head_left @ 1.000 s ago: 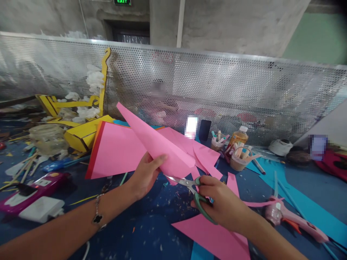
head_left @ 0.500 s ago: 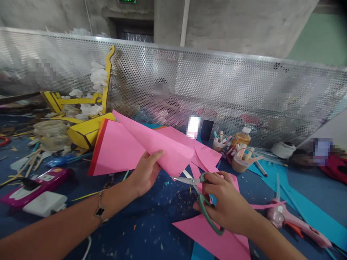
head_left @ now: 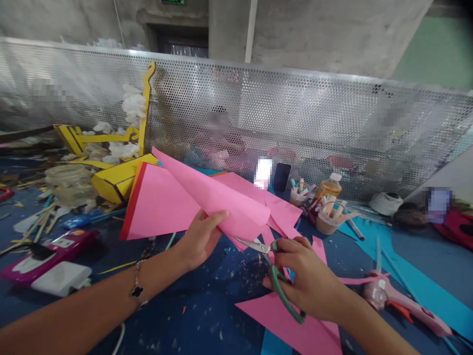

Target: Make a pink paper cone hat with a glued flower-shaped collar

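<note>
On the blue table [head_left: 207, 315], a pink paper sheet [head_left: 218, 202] curves into a loose cone, held up above other pink sheets [head_left: 162, 207]. The left hand [head_left: 199, 241] grips it from below, its fingers [head_left: 216, 215] together and wrapped around the paper. The right hand [head_left: 306, 281] holds green-handled scissors [head_left: 275, 276], its fingers clamped on the handles, with the blades just beside the paper's lower edge.

Craft workshop, concrete wall [head_left: 325, 34], perforated metal screen [head_left: 258, 108], glue gun [head_left: 402, 308], pink paper offcuts [head_left: 288, 320]
</note>
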Available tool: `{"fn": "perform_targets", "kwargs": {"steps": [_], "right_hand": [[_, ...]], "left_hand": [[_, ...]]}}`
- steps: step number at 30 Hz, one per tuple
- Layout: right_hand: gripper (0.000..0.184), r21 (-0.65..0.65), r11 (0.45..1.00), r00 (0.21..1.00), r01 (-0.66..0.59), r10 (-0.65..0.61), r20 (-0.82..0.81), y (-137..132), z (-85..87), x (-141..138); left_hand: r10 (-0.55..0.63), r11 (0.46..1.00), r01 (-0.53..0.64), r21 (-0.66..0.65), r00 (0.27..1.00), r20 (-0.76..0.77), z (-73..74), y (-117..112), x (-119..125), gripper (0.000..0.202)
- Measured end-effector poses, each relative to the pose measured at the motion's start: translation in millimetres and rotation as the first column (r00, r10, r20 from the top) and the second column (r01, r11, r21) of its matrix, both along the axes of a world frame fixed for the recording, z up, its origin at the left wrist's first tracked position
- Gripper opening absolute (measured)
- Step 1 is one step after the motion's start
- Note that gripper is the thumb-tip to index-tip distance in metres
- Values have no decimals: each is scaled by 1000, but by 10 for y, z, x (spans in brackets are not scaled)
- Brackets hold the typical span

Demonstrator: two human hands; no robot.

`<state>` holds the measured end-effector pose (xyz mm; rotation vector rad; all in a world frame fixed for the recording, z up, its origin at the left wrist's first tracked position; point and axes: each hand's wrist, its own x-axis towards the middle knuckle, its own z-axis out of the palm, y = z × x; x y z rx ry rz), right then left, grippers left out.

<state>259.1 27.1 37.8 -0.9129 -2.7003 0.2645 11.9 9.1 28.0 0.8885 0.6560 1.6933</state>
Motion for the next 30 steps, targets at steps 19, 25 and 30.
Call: {"fn": "perform_targets", "kwargs": {"steps": [19, 25, 30], "right_hand": [[44, -23, 999, 999, -34, 34, 16, 49, -62, 13], [48, -71, 996, 997, -54, 57, 43, 61, -87, 21], [48, -75, 995, 997, -59, 62, 40, 65, -104, 15]], "left_hand": [[-15, 1000, 14, -21, 1000, -20, -34, 3, -24, 23], [-1, 998, 0, -69, 1000, -21, -36, 25, -26, 28], [0, 996, -5, -93, 999, -54, -16, 25, -23, 28]]}}
